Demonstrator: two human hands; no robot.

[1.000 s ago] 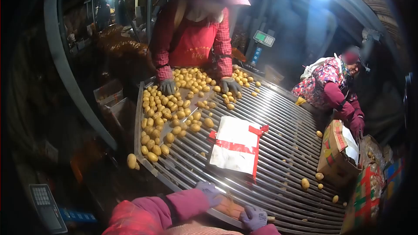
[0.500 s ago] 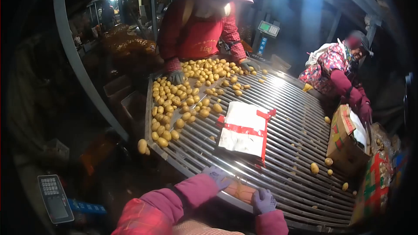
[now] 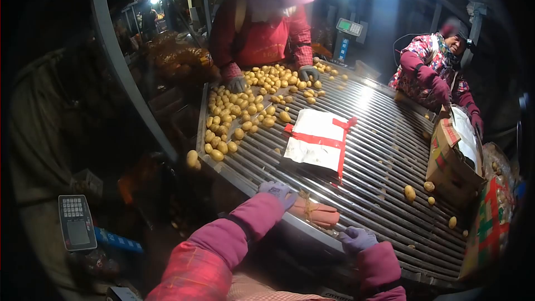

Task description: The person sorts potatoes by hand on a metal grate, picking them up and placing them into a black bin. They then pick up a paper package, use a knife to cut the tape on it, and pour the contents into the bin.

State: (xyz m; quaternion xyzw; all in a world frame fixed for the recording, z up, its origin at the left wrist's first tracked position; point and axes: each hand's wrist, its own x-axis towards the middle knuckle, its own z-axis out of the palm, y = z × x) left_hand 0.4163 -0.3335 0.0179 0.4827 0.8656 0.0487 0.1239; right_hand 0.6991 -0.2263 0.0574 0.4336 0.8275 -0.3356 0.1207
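Note:
My left hand (image 3: 278, 194), in a light purple glove, is closed around the left end of a pinkish-orange bundle (image 3: 316, 212) tied with twine. The bundle lies at the near edge of the roller table (image 3: 384, 189). Just right of it, my right hand (image 3: 356, 239), gloved alike, rests on the metal edge with its fingers curled, apart from the bundle; whether it grips anything is hidden. Beyond the bundle a white packet (image 3: 317, 136) with red tape lies on the rollers.
Many potatoes (image 3: 239, 106) cover the table's far left, where a co-worker's gloved hands (image 3: 237, 84) rest. Another person at the right handles an open carton (image 3: 454, 156). A few potatoes (image 3: 409, 193) lie near it. A scale display (image 3: 78, 223) stands lower left.
My right hand has come off the bundle and moved right and toward me. The co-worker at the right has raised one arm over the carton. The whole view has shifted slightly.

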